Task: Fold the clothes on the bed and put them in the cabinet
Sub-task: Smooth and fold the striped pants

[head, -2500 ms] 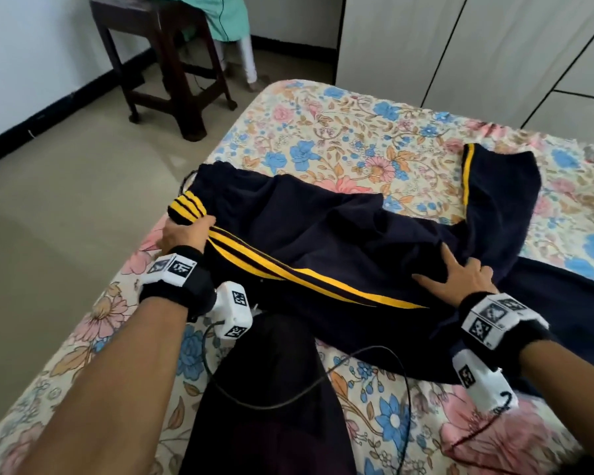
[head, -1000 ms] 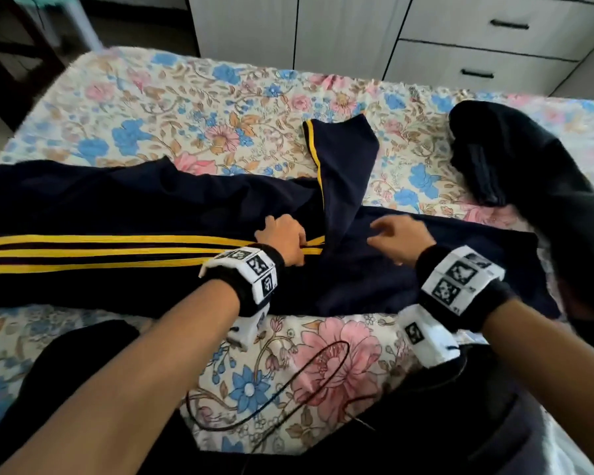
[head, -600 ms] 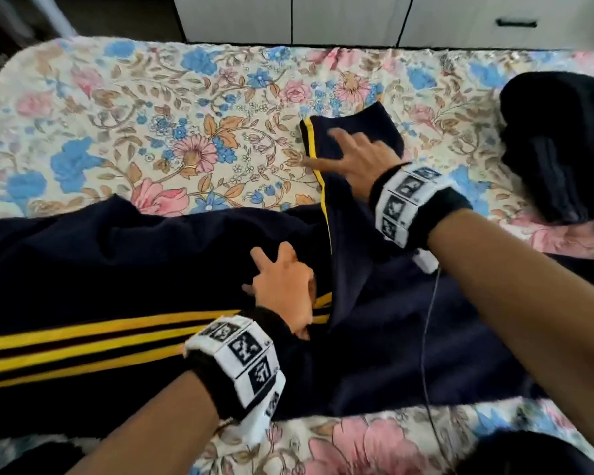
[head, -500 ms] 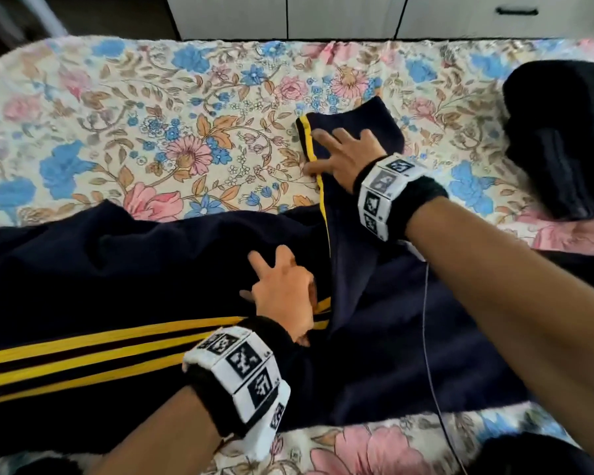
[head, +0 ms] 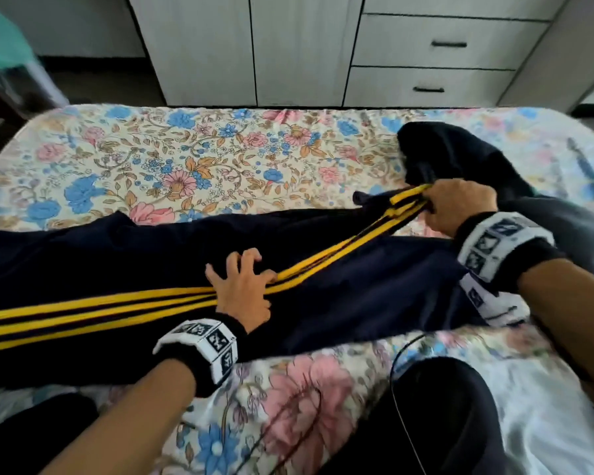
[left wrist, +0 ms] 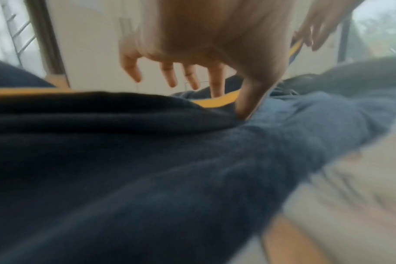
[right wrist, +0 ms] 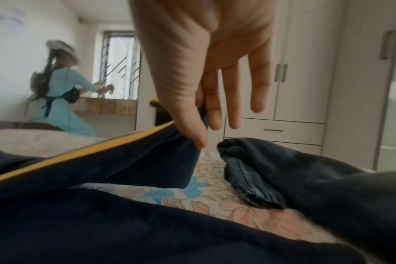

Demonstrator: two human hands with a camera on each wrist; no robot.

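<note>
Navy trousers lie across bed. R hand pinches striped hem, lifted; L hand fingers spread, pressing mid-leg. Fabric soft, light, floppy; best gripped at hem/waistband.

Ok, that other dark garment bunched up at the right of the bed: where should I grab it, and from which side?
Probably by the folded hem edge nearest the right hand, coming from the left, over the bare floral sheet. That end of the dark garment lies exposed and free. Its near side runs under the forearm, out of view. The right hand must first release the striped trousers.
</note>
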